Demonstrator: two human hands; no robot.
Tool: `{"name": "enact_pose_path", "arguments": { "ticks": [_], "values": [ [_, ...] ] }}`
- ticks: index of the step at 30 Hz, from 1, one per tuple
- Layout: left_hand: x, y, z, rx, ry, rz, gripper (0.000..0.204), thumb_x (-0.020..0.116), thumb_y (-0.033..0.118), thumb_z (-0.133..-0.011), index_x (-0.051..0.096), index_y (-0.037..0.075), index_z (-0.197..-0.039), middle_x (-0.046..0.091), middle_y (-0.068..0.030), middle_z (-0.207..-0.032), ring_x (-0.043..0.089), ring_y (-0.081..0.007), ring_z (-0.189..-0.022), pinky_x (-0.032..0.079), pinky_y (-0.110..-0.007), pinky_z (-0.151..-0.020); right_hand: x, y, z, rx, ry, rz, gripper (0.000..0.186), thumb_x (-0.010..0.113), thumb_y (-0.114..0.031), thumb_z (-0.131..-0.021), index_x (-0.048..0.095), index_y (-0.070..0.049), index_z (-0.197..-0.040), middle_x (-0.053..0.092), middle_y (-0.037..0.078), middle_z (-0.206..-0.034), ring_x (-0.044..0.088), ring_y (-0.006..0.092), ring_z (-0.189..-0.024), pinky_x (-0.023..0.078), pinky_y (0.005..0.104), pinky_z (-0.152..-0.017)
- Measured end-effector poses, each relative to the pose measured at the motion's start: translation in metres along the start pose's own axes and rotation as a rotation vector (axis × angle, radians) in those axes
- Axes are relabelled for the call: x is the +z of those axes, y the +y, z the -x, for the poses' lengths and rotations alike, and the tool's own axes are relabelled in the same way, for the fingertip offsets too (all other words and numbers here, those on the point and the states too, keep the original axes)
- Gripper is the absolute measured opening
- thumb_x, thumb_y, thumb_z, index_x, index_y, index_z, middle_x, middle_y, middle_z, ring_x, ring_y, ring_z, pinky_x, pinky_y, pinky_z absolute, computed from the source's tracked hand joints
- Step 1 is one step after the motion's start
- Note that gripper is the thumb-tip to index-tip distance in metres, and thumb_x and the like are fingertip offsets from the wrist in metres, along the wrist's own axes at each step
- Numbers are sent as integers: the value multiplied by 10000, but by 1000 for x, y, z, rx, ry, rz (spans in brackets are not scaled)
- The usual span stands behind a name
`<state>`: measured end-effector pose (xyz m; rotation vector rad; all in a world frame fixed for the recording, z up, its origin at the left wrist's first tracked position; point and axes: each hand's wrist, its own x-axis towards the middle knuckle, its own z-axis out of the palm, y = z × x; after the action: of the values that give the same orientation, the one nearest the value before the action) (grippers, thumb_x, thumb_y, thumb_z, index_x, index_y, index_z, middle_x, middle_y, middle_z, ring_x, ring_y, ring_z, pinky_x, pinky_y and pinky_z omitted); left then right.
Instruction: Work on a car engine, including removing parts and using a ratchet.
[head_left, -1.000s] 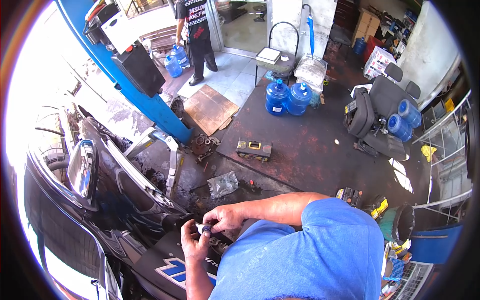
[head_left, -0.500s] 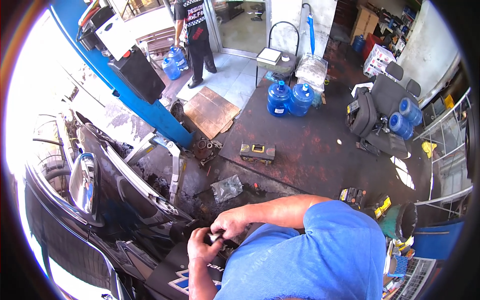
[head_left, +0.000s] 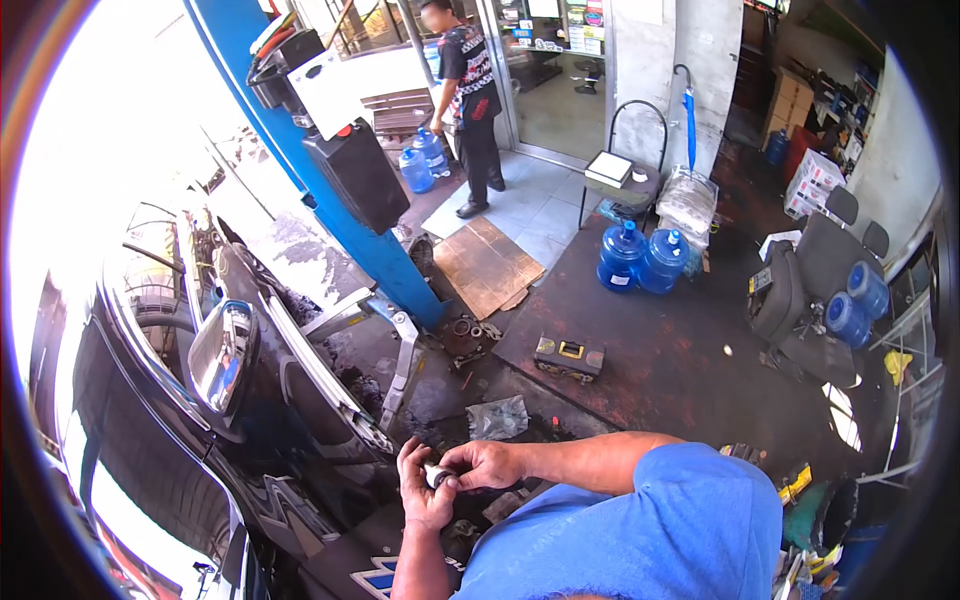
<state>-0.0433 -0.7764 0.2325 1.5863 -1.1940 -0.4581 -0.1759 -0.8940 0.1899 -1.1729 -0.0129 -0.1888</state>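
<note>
A small short part, whitish with a dark end (head_left: 436, 475), sits between my two hands; its exact kind is too small to tell. My left hand (head_left: 422, 492) is closed round it from the left, fingers pointing up. From the right, my right hand (head_left: 487, 464) pinches its dark end with thumb and fingers. Below my left forearm lies a dark cover (head_left: 365, 572) with a white and blue print, draped by the dark car (head_left: 290, 420). Beyond my hands, a crumpled clear plastic bag (head_left: 498, 417) rests on the floor.
A blue lift post (head_left: 385, 265) with a metal arm stands ahead left. A toolbox (head_left: 569, 358), flattened cardboard (head_left: 488, 262) and blue water jugs (head_left: 643, 258) are on the floor ahead. Car seats (head_left: 805, 285) stand right. Another person (head_left: 470, 110) stands near the glass door.
My view has swung left, so the surroundings sit further right and lower. My hands have turned about the small part, showing more of its whitish side. The other person has turned somewhat.
</note>
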Motion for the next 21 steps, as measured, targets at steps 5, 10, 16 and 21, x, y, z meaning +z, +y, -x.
{"name": "enact_pose_path", "arguments": {
  "ticks": [5, 10, 16, 21],
  "values": [
    [-10, 12, -14, 206, -138, -158, 406, 738, 352, -679, 598, 11, -848, 608, -172, -963, 586, -337, -895, 478, -427, -807, 7, -12, 4, 41, -19, -86, 250, 644, -137, -919, 592, -49, -1147, 592, -26, -886, 539, 57, -771, 451, 230, -658],
    [-11, 8, -9, 171, -203, -298, 347, 701, 344, -702, 570, 22, -699, 557, -160, -699, 545, -360, -714, 448, -440, -658, -5, -80, 14, 245, -237, 599, 469, 678, -251, -854, 560, -3, -1233, 662, 115, -1043, 616, 185, -949, 499, 328, -841],
    [-15, 3, 7, 16, -147, -392, 339, 697, 327, -697, 604, 1, -701, 590, -175, -692, 587, -366, -708, 468, -439, -647, -83, -253, 60, -332, 366, 317, 568, 593, -215, -957, 328, -100, -1446, 524, 128, -1330, 564, 226, -1171, 541, 375, -849],
    [-26, 9, 5, 76, -127, -478, 305, 705, 292, -695, 630, 0, -741, 620, -175, -700, 632, -347, -697, 494, -412, -636, -62, -339, 88, -436, 218, 109, 778, 617, -438, -913, 227, -111, -1501, 440, 194, -1399, 514, 355, -1229, 537, 497, -856]
  ]
}}
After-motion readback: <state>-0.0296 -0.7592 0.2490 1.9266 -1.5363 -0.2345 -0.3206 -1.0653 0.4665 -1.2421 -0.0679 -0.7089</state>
